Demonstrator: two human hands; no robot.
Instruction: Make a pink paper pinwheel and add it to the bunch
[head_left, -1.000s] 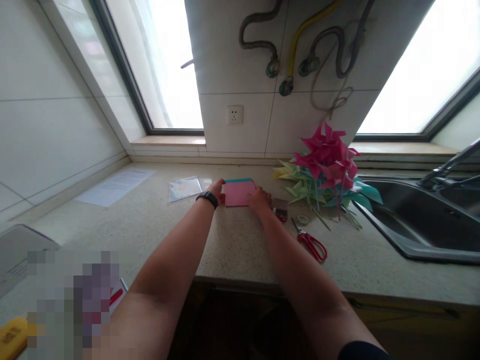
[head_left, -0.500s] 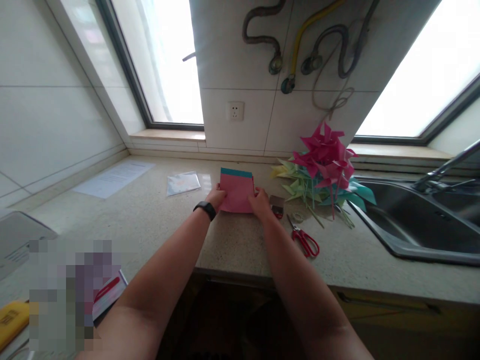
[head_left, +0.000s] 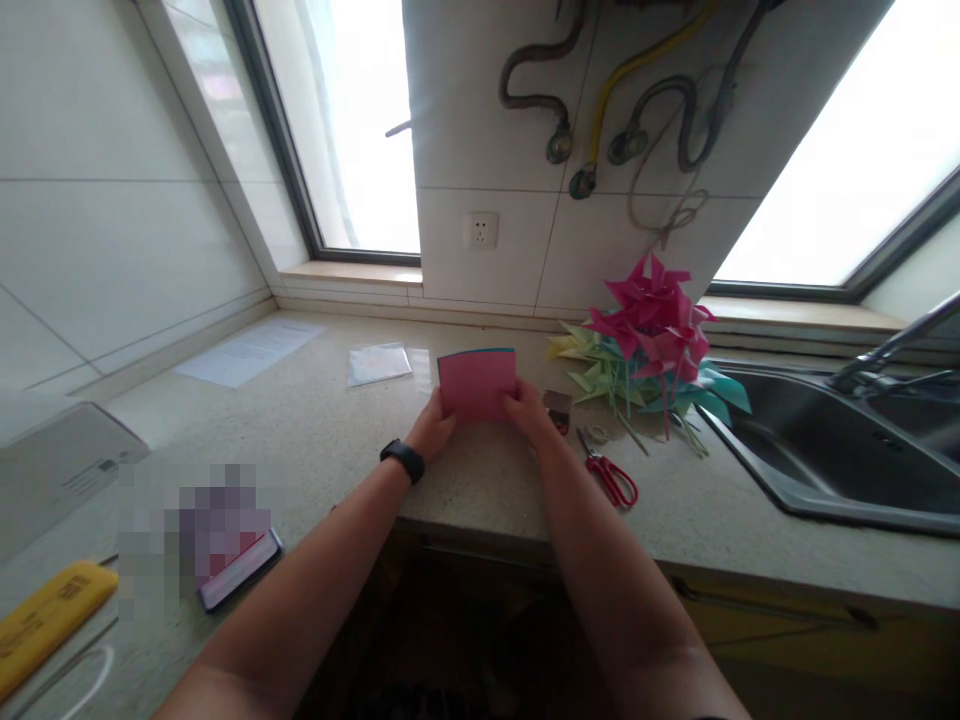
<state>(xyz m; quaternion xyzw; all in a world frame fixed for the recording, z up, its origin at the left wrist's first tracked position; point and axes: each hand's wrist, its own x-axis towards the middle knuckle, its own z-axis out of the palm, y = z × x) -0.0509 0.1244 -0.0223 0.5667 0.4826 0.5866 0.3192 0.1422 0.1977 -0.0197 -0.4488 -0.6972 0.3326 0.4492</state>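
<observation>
A stack of coloured paper (head_left: 478, 383), pink on the side facing me with a thin teal edge along the top, is held up over the counter. My left hand (head_left: 430, 424), with a black band on the wrist, grips its left side. On the opposite side my right hand (head_left: 529, 406) pinches the lower right edge, thumb in front. The fingers behind the paper are hidden. Just right of my right hand lie a small dark box (head_left: 557, 408), a roll of clear tape (head_left: 598, 432) and red-handled scissors (head_left: 611, 478).
Paper pinwheels (head_left: 652, 320) in pink, yellow, green and blue are heaped at the back right, beside the sink (head_left: 817, 470). A clear packet (head_left: 379, 364) and a printed sheet (head_left: 247, 350) lie back left. A yellow object (head_left: 56, 615) and a phone-like item (head_left: 244, 572) sit front left.
The paper stack has been tilted more upright, so the teal band at its top has narrowed to a thin line. Both hands still hold it. The camera view has shifted slightly.
</observation>
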